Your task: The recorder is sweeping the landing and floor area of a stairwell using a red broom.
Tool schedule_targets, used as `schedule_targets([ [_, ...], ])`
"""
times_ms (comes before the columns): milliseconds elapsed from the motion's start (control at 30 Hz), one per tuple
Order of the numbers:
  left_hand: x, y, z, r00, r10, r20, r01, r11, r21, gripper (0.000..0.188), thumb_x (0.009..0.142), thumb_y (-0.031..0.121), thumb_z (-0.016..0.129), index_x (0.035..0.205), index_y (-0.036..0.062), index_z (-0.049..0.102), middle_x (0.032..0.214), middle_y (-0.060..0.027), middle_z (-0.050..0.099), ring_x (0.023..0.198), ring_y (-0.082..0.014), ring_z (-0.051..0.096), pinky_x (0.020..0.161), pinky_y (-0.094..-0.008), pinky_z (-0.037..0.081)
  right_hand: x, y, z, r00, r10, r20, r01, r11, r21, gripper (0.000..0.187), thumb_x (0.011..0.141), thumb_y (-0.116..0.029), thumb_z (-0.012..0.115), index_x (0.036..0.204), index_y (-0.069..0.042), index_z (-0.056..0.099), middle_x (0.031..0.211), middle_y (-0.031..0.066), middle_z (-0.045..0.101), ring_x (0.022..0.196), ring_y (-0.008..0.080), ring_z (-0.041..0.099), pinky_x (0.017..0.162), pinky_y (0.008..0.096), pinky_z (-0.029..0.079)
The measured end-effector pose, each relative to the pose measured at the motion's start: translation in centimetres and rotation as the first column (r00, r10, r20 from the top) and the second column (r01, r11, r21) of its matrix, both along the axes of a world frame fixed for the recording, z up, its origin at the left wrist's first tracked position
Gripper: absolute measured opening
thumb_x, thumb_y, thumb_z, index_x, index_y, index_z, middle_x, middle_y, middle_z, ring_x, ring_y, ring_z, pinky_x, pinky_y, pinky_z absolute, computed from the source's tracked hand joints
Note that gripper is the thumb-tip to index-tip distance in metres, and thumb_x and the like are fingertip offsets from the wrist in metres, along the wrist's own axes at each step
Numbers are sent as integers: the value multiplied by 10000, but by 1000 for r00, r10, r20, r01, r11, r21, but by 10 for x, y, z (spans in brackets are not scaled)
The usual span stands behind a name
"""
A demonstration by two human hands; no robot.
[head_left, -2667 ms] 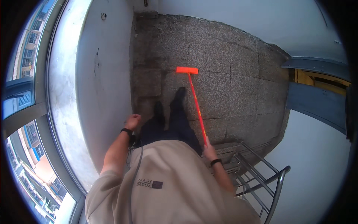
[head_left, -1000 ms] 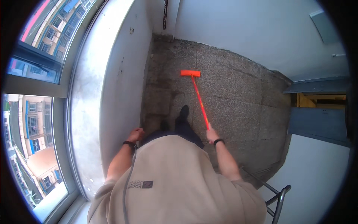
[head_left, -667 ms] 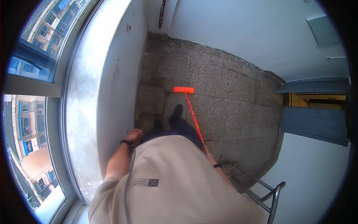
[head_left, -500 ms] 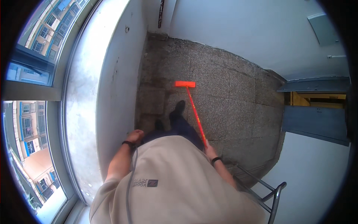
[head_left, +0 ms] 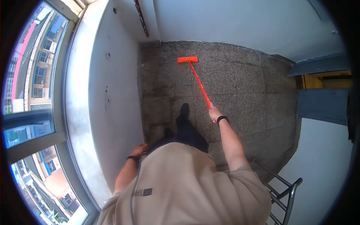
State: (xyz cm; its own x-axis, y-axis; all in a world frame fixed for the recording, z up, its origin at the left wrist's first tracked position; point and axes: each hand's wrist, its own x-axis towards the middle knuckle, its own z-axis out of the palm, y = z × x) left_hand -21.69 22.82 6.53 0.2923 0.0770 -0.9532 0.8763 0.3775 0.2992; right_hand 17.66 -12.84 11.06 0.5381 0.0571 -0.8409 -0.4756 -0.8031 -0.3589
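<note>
My right hand (head_left: pixel 215 113), stretched forward over the floor, is closed round the upper end of an orange long-handled floor tool (head_left: pixel 200 85). It has a flat rectangular orange head (head_left: pixel 187 59) that rests on the speckled floor, and by its shape it is a broom or mop; its underside is hidden. Beside my hip, close to the white wall on the left, my left hand (head_left: pixel 139 150) hangs with its fingers loosely curled and no object visible in it. Both wrists wear dark bands.
A white wall (head_left: pixel 112 78) with a window ledge runs along the left. Another white wall (head_left: pixel 210 22) bounds the far side of the terrazzo floor (head_left: pixel 247 90). At the right are blue-grey panels (head_left: pixel 323 105) with a gap between them, and a metal tube frame (head_left: pixel 289 197) nearer me.
My right hand has pushed forward from beside my hip, arm extended. The tool's head has slid farther away toward the far wall. My left hand stays low near the left wall.
</note>
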Motion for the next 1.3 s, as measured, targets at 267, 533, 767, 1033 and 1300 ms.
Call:
schedule_targets([
  [267, 92, -3, 32, 991, 77, 106, -83, 995, 50, 244, 913, 308, 580, 1055, 111, 600, 841, 27, 599, 748, -99, 555, 661, -296, 466, -108, -113, -42, 958, 275, 81, -262, 955, -137, 624, 920, -192, 424, 1474, -248, 142, 929, 287, 616, 860, 452, 601, 744, 537, 464],
  [533, 148, -7, 53, 988, -146, -51, 154, 966, 210, 257, 907, 360, 588, 1019, 129, 602, 924, 37, 599, 807, -104, 539, 698, -281, 423, -138, -153, -45, 940, 293, 174, -286, 956, -62, 659, 916, -169, 420, 1481, -277, 99, 983, 309, 608, 916, 464, 602, 772, 528, 466],
  [767, 206, 9, 68, 986, -164, -41, 169, 949, 267, 294, 911, 323, 587, 1105, 105, 621, 976, 6, 616, 884, -131, 552, 744, -328, 456, 27, -61, -57, 937, 268, 223, -248, 962, -111, 588, 925, -210, 399, 1469, -292, 193, 1041, 295, 602, 944, 457, 593, 828, 523, 454],
  [1033, 249, 31, 51, 978, -190, 87, 164, 956, 242, 289, 932, 320, 564, 1099, 92, 624, 916, 10, 614, 793, -104, 537, 650, -262, 432, 124, -20, -49, 971, 168, 169, -159, 985, -64, 600, 922, -227, 436, 1474, -287, 208, 1033, 264, 617, 889, 420, 623, 772, 484, 489],
  [1300, 272, 89, -51, 957, -229, 178, 207, 969, 134, 211, 928, 216, 550, 1014, 40, 630, 703, 11, 565, 555, -94, 494, 484, -265, 378, -36, -62, -30, 987, 101, 124, -93, 993, -72, 577, 924, -180, 420, 1457, -234, 206, 1045, 261, 612, 926, 463, 592, 782, 536, 468],
])
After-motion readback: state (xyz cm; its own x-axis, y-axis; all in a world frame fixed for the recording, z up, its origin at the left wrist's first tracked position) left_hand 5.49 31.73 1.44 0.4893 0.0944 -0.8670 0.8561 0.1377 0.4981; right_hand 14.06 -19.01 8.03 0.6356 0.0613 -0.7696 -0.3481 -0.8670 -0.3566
